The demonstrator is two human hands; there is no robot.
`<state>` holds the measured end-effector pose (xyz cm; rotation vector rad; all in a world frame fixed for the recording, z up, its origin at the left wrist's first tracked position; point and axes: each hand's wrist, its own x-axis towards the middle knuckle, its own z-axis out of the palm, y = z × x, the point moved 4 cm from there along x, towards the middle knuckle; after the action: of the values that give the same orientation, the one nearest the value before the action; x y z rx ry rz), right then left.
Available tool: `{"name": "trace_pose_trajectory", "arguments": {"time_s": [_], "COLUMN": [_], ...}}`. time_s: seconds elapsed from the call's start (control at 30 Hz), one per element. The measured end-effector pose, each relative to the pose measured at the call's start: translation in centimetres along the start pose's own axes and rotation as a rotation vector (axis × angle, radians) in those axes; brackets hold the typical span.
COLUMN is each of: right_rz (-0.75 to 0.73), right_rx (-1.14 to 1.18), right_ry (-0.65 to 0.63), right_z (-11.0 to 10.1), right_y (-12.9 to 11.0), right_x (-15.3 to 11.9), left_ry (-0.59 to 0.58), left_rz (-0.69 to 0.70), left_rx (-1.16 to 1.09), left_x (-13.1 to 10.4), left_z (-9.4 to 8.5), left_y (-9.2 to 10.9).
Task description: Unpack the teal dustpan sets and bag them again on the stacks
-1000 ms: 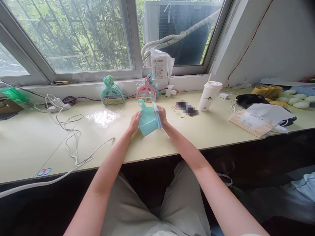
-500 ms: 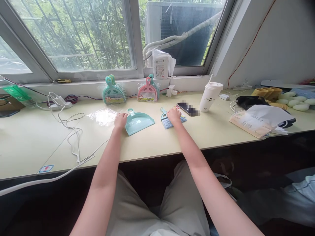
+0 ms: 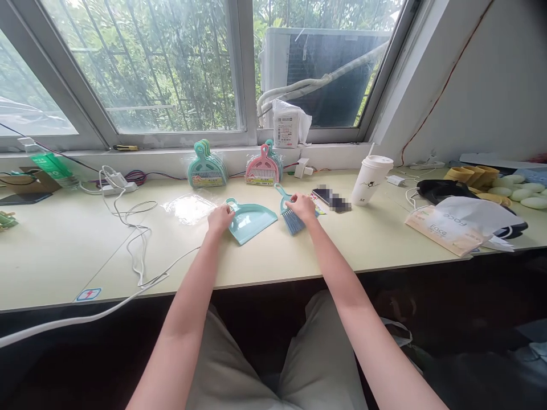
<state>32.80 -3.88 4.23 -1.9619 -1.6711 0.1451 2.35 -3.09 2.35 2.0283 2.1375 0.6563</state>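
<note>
A: What's different from a second ago?

B: Then both hands held the dustpan and brush together, lifted off the surface (image 3: 64, 256). Now the two lie apart on it, so the set has been split and laid flat.

A: Where exactly?

B: The dustpan (image 3: 250, 219) sits dead centre, mouth toward 4 o'clock, looped handle toward 10. The brush (image 3: 290, 213) is just beside it at 3 o'clock, not touching.

A: And the hands?

B: The left hand (image 3: 220, 218) rests on the dustpan's handle end, fingers curled loosely rather than clamped. The right hand (image 3: 302, 206) lies over the brush, fingers bent down on it; whether that's a true grip I cannot tell.

A: Materials?

B: The surface is smooth pale laminate. The dustpan is glossy teal plastic, a shallow scoop. The brush has a thin plastic handle and a fan of fine blue bristles.

A: Around them?

B: A crinkled clear bag (image 3: 188, 206) at 9 o'clock, and packaged sets (image 3: 205, 168) at 12, against the sill.
</note>
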Motion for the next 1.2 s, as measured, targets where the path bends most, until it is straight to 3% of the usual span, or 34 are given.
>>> {"name": "trace_pose_trajectory", "arguments": {"time_s": [0.07, 0.17, 0.27, 0.4, 0.47, 0.67, 0.8, 0.9, 1.2], "right_rz": [-0.104, -0.244, -0.308, -0.294, -0.305, -0.354, -0.369, -0.361, -0.332], "right_rx": [0.037, -0.003, -0.032, -0.041, -0.032, -0.032, -0.037, -0.026, -0.018], "right_ry": [-0.062, -0.138, -0.166, -0.251, -0.305, -0.454, -0.421, -0.389, -0.396], "right_z": [0.6, 1.5, 1.8, 1.0, 0.5, 0.1, 0.5, 0.8, 1.2], "right_y": [-1.4, -3.2, -3.9, -3.5, -3.3, -3.4, -3.6, -3.5, -3.3], "right_x": [-0.5, -1.6, -2.1, -2.1, -2.1, -2.5, -2.3, -2.1, -2.1], "left_ry": [-0.076, -0.219, -0.168, 0.101, 0.167, 0.092, 0.131, 0.075, -0.038], "left_rz": [0.140, 0.512, 0.701, 0.719, 0.722, 0.738, 0.813, 0.880, 0.754], "left_rx": [-0.090, -0.274, -0.288, -0.115, -0.038, 0.096, 0.178, 0.179, 0.043], "left_x": [-0.8, -2.7, -4.1, -4.2, -4.0, -3.9, -4.1, -4.2, -4.1], "left_z": [0.9, 2.1, 2.2, 1.3, 1.1, 1.6, 1.6, 2.0, 2.6], "left_y": [2.0, 6.0, 8.1, 7.7, 7.2, 7.2, 7.7, 8.0, 8.3]}}
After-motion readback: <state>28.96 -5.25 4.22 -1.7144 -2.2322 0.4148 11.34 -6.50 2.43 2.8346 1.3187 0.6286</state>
